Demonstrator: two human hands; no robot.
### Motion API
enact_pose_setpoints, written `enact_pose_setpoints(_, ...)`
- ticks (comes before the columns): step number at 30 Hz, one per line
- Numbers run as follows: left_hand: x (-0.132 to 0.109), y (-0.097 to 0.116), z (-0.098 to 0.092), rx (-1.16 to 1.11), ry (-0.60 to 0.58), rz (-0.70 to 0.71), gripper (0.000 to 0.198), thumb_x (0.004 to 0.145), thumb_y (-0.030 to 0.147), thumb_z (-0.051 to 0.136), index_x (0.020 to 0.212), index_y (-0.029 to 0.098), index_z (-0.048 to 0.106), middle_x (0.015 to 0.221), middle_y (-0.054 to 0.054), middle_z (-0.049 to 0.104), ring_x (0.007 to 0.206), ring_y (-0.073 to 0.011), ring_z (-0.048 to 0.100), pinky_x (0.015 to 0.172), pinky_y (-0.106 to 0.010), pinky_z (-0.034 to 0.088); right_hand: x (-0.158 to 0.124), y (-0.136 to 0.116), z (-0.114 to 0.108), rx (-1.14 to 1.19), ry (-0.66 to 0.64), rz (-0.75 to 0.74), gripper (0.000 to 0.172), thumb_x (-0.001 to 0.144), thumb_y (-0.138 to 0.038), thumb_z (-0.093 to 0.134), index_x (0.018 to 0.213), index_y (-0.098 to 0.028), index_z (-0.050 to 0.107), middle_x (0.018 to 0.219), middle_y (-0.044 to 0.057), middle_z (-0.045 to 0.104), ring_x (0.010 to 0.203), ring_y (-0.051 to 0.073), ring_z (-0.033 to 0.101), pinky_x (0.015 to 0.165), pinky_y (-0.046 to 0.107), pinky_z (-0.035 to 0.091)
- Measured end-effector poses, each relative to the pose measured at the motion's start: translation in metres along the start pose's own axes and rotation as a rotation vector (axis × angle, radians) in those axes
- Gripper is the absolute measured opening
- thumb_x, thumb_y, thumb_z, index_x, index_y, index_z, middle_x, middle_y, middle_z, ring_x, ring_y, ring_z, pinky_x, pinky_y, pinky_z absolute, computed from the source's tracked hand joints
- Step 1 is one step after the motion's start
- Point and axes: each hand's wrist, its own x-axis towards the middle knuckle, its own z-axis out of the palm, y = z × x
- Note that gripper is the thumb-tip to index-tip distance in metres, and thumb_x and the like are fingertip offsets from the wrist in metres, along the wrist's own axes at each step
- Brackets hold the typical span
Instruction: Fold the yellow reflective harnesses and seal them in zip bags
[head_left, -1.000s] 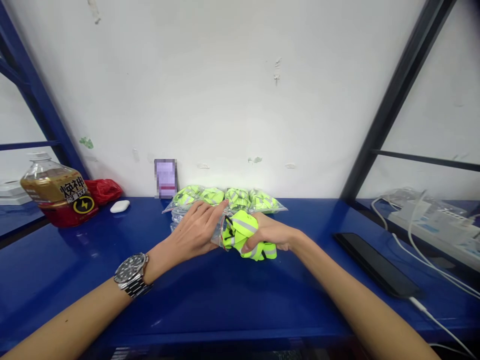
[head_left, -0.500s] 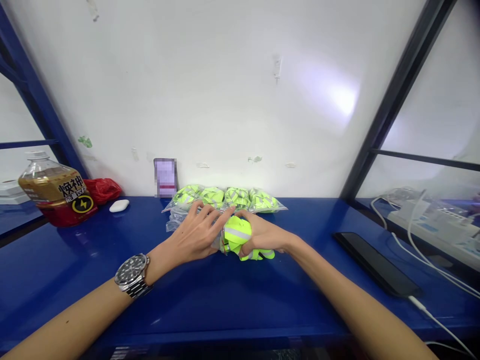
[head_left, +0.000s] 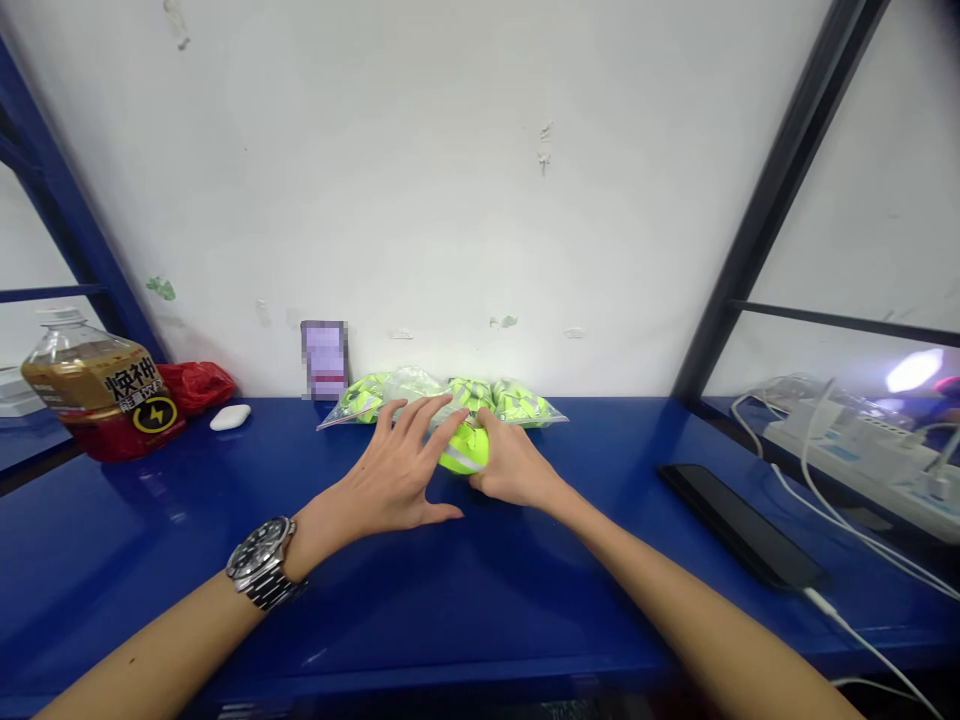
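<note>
My right hand (head_left: pixel 517 462) is closed around a bundled fluorescent yellow reflective strap (head_left: pixel 466 450) with silver stripes. My left hand (head_left: pixel 397 470) is beside the bundle, fingers spread and thumb held apart. Just past its fingers a clear plastic bag (head_left: pixel 411 382) bulges upward; whether the bundle is inside it I cannot tell. Behind my hands, clear bags of similar straps lie in a row along the wall, among them a left bag (head_left: pixel 361 396), a middle bag (head_left: pixel 471 390) and a right bag (head_left: pixel 519 402). My fingers hide part of the row.
On the blue table (head_left: pixel 435 610) a large drink bottle (head_left: pixel 105 385), a red plastic bag (head_left: pixel 196 386) and a white case (head_left: pixel 230 417) stand left. A phone (head_left: pixel 325 358) leans on the wall. To the right lie a black phone (head_left: pixel 739 525) on a cable and a power strip (head_left: pixel 862 450).
My left hand has come off the bundle and its thumb has spread. My right hand has pushed the bundle away from me and slightly left. A clear bag now bulges up behind my left fingers.
</note>
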Motion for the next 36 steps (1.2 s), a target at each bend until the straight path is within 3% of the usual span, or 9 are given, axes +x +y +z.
enact_pose_setpoints(3, -0.001, 0.003, -0.003, -0.229, 0.080, -0.174, 0.027, 0.092, 0.039, 0.050, 0.104, 0.015, 0.051, 0.101, -0.012, 0.059, 0.093, -0.0238, 0.056, 0.083, -0.042, 0.046, -0.002, -0.003, 0.000, -0.161, 0.072, -0.046, 0.047, 0.061, -0.014, 0.063, 0.104, -0.018, 0.043, 0.086, 0.006, 0.060, 0.077, 0.022, 0.056, 0.060, 0.028, 0.036)
enact_pose_setpoints(5, -0.001, 0.005, -0.001, -0.378, 0.068, -0.314, 0.017, 0.097, 0.032, 0.041, 0.090, 0.018, 0.047, 0.083, -0.004, 0.057, 0.075, -0.0166, 0.055, 0.070, -0.033, 0.048, -0.003, -0.004, 0.001, -0.270, 0.112, -0.065, 0.044, 0.060, -0.015, 0.062, 0.099, -0.019, 0.042, 0.087, 0.006, 0.058, 0.079, 0.023, 0.053, 0.061, 0.028, 0.034)
enact_pose_setpoints(8, -0.001, 0.007, 0.006, -0.445, 0.083, -0.410, 0.015, 0.098, 0.031, 0.040, 0.090, 0.019, 0.043, 0.079, -0.001, 0.054, 0.067, -0.0145, 0.054, 0.062, -0.029, 0.047, -0.003, -0.005, 0.004, -0.370, 0.142, -0.079, 0.045, 0.059, -0.013, 0.061, 0.099, -0.019, 0.041, 0.089, 0.008, 0.056, 0.083, 0.025, 0.051, 0.064, 0.030, 0.035)
enact_pose_setpoints(12, -0.001, 0.006, 0.015, -0.214, 0.097, -0.280, 0.015, 0.099, 0.019, 0.033, 0.089, 0.018, 0.044, 0.078, -0.003, 0.052, 0.067, -0.0159, 0.053, 0.061, -0.030, 0.047, -0.003, -0.004, 0.007, -0.423, 0.146, -0.076, 0.044, 0.062, -0.011, 0.059, 0.102, -0.018, 0.042, 0.090, 0.011, 0.056, 0.084, 0.027, 0.051, 0.067, 0.032, 0.036)
enact_pose_setpoints(21, 0.010, 0.032, 0.013, 0.331, -0.094, 0.015, 0.019, 0.086, 0.001, 0.035, 0.080, 0.017, 0.045, 0.073, -0.006, 0.049, 0.065, -0.0208, 0.049, 0.059, -0.034, 0.045, 0.003, 0.001, 0.006, -0.274, 0.105, -0.001, 0.045, 0.061, -0.011, 0.057, 0.102, -0.021, 0.040, 0.079, 0.003, 0.060, 0.070, 0.023, 0.056, 0.056, 0.027, 0.026)
enact_pose_setpoints(26, 0.014, 0.045, 0.019, 0.392, -0.186, 0.054, 0.026, 0.076, -0.007, 0.032, 0.081, 0.015, 0.046, 0.074, -0.007, 0.050, 0.066, -0.0212, 0.049, 0.058, -0.034, 0.043, 0.003, -0.004, 0.009, -0.175, 0.182, 0.044, 0.039, 0.067, -0.018, 0.058, 0.101, -0.020, 0.039, 0.090, 0.009, 0.063, 0.080, 0.027, 0.059, 0.062, 0.029, 0.033)
enact_pose_setpoints(31, 0.023, 0.043, 0.019, 0.359, -0.167, 0.057, 0.028, 0.077, -0.007, 0.030, 0.084, 0.014, 0.048, 0.075, -0.008, 0.050, 0.068, -0.0222, 0.050, 0.060, -0.035, 0.043, 0.004, -0.007, 0.007, -0.028, 0.155, 0.125, 0.040, 0.069, -0.021, 0.058, 0.105, -0.020, 0.040, 0.090, 0.008, 0.063, 0.079, 0.026, 0.058, 0.063, 0.030, 0.037)
enact_pose_setpoints(34, 0.025, 0.036, 0.020, 0.276, -0.095, 0.067, 0.024, 0.083, -0.004, 0.033, 0.084, 0.014, 0.048, 0.077, -0.007, 0.050, 0.070, -0.0222, 0.050, 0.064, -0.035, 0.044, 0.010, 0.002, 0.004, 0.111, 0.144, 0.157, 0.040, 0.063, -0.022, 0.065, 0.099, -0.020, 0.047, 0.083, 0.005, 0.062, 0.078, 0.025, 0.058, 0.063, 0.030, 0.040)
enact_pose_setpoints(36, 0.023, 0.031, 0.022, 0.206, 0.002, 0.010, 0.017, 0.091, 0.006, 0.036, 0.085, 0.015, 0.048, 0.079, -0.007, 0.050, 0.073, -0.0220, 0.050, 0.067, -0.035, 0.045, 0.012, 0.008, 0.001, 0.396, 0.140, 0.123, 0.037, 0.061, -0.022, 0.069, 0.094, -0.020, 0.052, 0.084, 0.003, 0.064, 0.080, 0.023, 0.059, 0.066, 0.030, 0.044)
